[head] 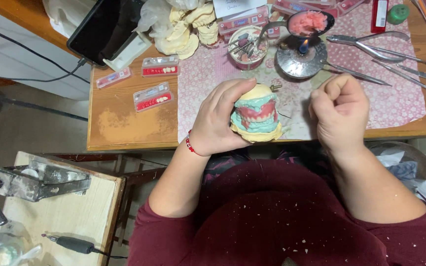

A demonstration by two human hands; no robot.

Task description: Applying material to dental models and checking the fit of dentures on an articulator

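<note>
- Wooden tabletop (124, 123) under a pink patterned cloth (395, 103), seen from above.
- Left hand (218, 120) wrapped around a denture model (256, 114): yellow stone base, teal and pink gums, sitting at the near edge of the cloth; fingers curled over its top and left side, thumb hidden.
- Right hand (340, 111) just right of the model, apart from it, fingers folded into a loose fist; cannot tell whether anything lies inside.
- Red bead bracelet (189, 145) on the left wrist.
- Small burner (301, 59) with a lit flame beyond the model, a spoon of pink wax (309, 22) above it.
- Metal pliers (371, 44) and thin hand tools right of the burner.
- 2 clear tooth cards (153, 96) left of the model, plaster casts (183, 29) farther back.
</note>
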